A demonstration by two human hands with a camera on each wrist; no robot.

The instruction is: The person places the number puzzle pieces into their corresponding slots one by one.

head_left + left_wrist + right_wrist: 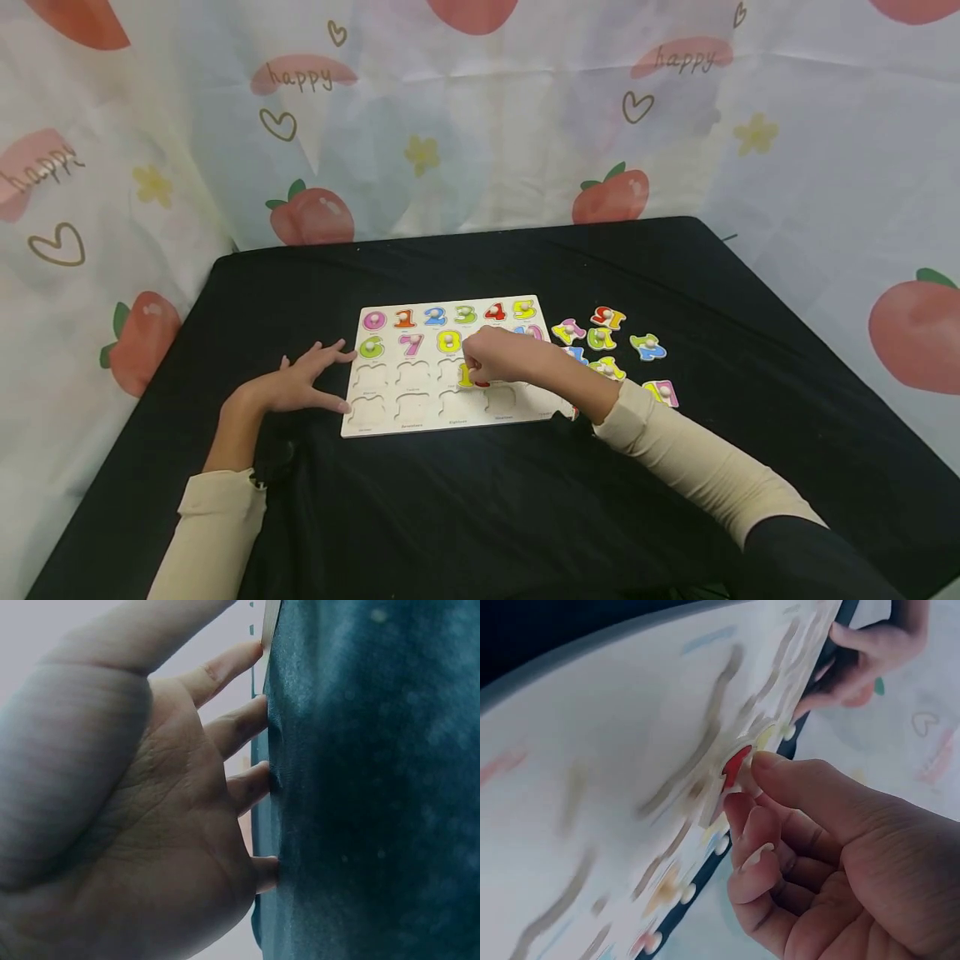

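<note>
A pale wooden number puzzle board [435, 422] lies on the black cloth, with coloured digits set in its upper two rows and bare recesses in the lower two. My right hand [501, 353] pinches a yellow-and-red number piece [466, 377] over the third row. In the right wrist view, thumb and fingers hold this number piece [737, 766] tilted close over the board. My left hand [296, 383] is spread at the board's left edge, thumb and fingertips right at the rim. The left wrist view shows its fingers [238, 727] extended, tips down by the cloth.
To the right of the board lie several loose number pieces, among them a blue-and-green piece [648, 347] and a pink-and-yellow piece [662, 392]. My right forearm passes over some of them. A printed curtain [450, 125] hangs behind the black-covered table [465, 517].
</note>
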